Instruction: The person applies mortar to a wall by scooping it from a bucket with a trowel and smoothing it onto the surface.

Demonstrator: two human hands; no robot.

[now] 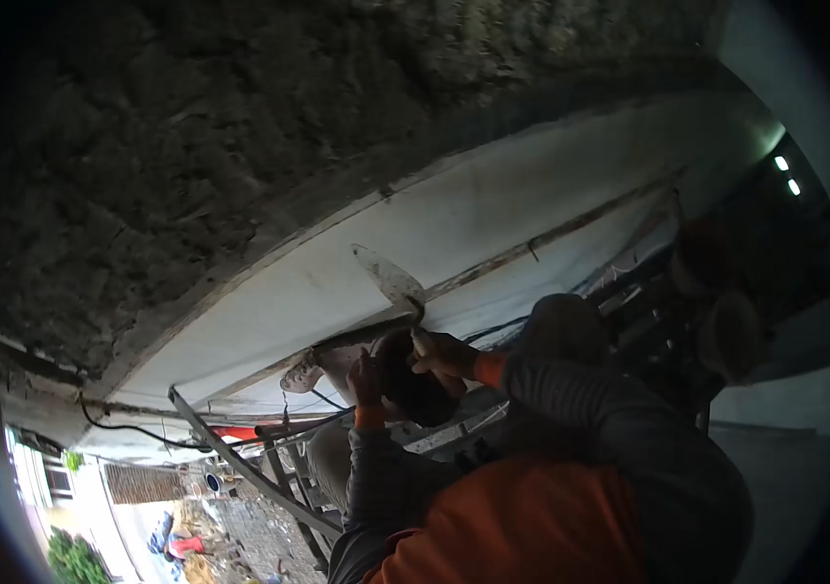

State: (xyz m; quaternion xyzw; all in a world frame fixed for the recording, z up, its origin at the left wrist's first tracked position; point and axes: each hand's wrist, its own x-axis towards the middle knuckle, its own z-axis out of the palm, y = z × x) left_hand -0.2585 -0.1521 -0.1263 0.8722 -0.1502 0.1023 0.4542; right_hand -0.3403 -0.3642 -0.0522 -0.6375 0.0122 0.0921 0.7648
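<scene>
My right hand [446,356] is wrapped round the handle of a trowel [390,276], whose pointed blade is smeared and tilts up to the left. My left hand [366,381] is at the left edge of a dark, round, bowl-like container [405,382], its fingers closed on the rim. The inside of the container is dark, and its contents are hard to make out. Just left of it is a pale, pinkish shape with a mottled end [301,378], which I cannot name.
A rough dark plastered surface [171,146] spans the top, bordered by a smooth pale band [473,209]. Metal scaffold bars [249,462] stand at lower left, with a black cable [132,425] nearby. Far below are a brick-strewn ground and a person in red [184,547]. Dim buckets [731,336] stand at right.
</scene>
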